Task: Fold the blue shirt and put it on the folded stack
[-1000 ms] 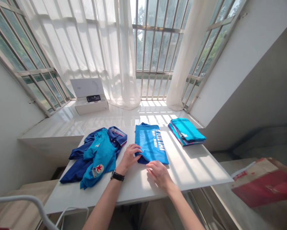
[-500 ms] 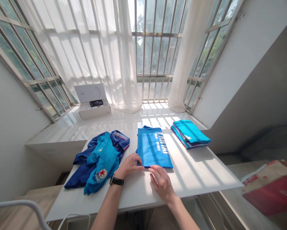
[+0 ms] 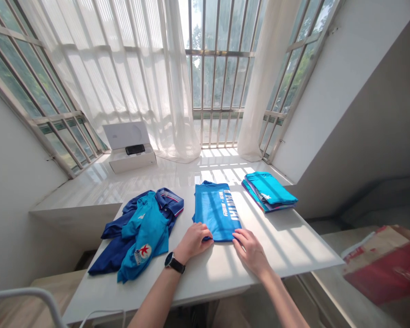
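A blue T-shirt (image 3: 210, 205) with white lettering lies folded into a rectangle on the white table. My left hand (image 3: 195, 240), wearing a black watch on its wrist, has its fingers curled over the shirt's near edge, toward the left corner. At the near right corner, my right hand (image 3: 251, 249) pinches the edge between thumb and fingers. The fabric under the fingertips is partly hidden. Left of the shirt lie unfolded garments: a teal shirt (image 3: 146, 237) with a red star badge, over a navy polo shirt (image 3: 168, 202).
A stack of folded shirts (image 3: 271, 189), teal on top, sits at the table's right rear. On the windowsill stands an open white box (image 3: 132, 160) with a dark device. A white cable (image 3: 102, 312) runs by the near left edge. A red and tan bag (image 3: 384, 269) stands right.
My right hand has slid right along the shirt's near edge to its corner. The left hand has shifted slightly and curled over the edge. The camera view has moved a little.
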`<state>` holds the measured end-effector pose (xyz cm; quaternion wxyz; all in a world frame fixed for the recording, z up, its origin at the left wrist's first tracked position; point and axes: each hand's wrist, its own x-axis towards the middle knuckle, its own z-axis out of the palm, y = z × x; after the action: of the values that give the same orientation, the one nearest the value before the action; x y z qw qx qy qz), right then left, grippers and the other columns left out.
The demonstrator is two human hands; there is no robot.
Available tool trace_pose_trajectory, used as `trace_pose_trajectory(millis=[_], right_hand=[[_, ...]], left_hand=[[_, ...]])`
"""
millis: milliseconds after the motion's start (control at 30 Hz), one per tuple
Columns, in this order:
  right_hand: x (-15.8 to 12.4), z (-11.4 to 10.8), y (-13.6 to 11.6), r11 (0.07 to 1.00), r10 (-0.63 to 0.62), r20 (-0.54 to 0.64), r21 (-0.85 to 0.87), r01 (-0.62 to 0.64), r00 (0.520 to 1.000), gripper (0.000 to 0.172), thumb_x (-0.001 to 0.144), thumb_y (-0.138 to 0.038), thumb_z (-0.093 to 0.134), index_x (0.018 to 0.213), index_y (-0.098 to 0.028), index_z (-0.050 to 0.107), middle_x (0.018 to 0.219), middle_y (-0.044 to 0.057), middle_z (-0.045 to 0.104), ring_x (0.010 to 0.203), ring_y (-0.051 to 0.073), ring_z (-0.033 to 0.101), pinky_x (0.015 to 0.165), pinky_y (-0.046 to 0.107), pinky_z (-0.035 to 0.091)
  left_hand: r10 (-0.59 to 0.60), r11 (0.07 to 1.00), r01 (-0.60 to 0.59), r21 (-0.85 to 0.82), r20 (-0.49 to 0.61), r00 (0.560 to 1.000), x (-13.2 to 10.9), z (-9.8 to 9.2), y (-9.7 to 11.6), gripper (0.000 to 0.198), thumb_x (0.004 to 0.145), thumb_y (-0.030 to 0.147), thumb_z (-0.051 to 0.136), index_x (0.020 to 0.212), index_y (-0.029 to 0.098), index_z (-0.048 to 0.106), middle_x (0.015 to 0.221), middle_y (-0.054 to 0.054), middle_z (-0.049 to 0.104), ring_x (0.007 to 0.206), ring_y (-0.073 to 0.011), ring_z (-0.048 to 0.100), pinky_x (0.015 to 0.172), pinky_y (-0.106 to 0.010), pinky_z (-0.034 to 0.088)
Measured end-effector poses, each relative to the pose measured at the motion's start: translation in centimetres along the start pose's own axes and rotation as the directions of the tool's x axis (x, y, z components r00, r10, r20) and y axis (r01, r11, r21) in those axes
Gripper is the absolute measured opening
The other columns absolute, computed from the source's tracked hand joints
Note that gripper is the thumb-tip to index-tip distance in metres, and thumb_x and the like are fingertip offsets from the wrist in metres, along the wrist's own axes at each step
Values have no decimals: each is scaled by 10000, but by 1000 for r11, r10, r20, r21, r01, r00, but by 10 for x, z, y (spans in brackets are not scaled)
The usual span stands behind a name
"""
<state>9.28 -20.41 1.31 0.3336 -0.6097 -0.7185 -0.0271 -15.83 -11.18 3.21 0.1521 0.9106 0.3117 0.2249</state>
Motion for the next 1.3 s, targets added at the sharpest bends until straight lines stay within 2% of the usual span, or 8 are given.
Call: trace_pose_trajectory(millis=[300,467,633,767,900,1000,1133,1300], right_hand=[[-18,11,-20,993,122,2,-2,-122,993,190,944,-310,578,966,-218,742,1035,100,745,988,264,689,884,400,589],[-45,1,-67,984,156,123,63,-165,980,155,969,-331,576,1021,-265,706,1001,71,731,929,247,701,762,333,598],[-35,-23,-112,937,-29,339,336,-92,940,284,922,-316,669,1202,-271,679,1140,64,752,1016,239,724,895,315,595],[-4,-37,-62,951,63,272,275,-141,960,281,984,-381,560,1202,-259,688,1223,88,732,1130,252,693,979,382,568],[7,-42,32,970,243,157,-51,-238,957,348,926,-399,540,1117,-186,739,1250,164,719,1193,333,657,1031,529,525],[-10,-42,75,937,333,176,-175,-304,926,413,889,-391,550,1181,-168,736,1339,173,682,1241,340,636,1032,530,524],[-43,-39,75,905,357,131,-293,-308,925,458,939,-437,501,1276,-194,695,1408,160,640,1272,333,615,993,503,539],[-68,-33,27,878,339,64,-380,-291,939,441,940,-525,544,1252,-252,694,1306,158,687,1140,363,661,860,478,556]], left_hand=[[-79,994,84,70,-69,995,0,-3,-9,358,1043,380,528,775,215,700,829,-43,699,802,-199,632,753,-333,442],[-179,971,195,142,-120,977,0,-11,-13,440,1087,393,398,826,206,699,900,-66,712,878,-228,630,822,-377,444],[-195,975,213,68,-210,958,-2,-10,-14,247,1040,376,510,1095,231,703,1127,-85,715,1051,-262,625,957,-438,445],[-154,988,141,-68,-250,956,-1,-11,-6,330,983,348,599,1291,231,620,1283,-111,668,1170,-282,604,1014,-456,457],[79,985,-82,-152,-26,997,0,-13,8,346,832,487,800,1079,261,711,1145,-65,730,1141,-289,619,1020,-437,455],[142,980,-132,-151,52,989,-1,-7,12,424,740,546,868,1025,266,727,1131,-59,740,1162,-311,609,1043,-459,438],[-72,997,71,-12,-75,995,-1,0,3,472,710,437,903,1104,259,714,1280,-90,682,1248,-368,556,1064,-537,428],[-215,954,276,117,-371,903,0,-6,-2,225,908,231,687,1133,247,679,1299,-113,645,1196,-339,585,1015,-527,466]])
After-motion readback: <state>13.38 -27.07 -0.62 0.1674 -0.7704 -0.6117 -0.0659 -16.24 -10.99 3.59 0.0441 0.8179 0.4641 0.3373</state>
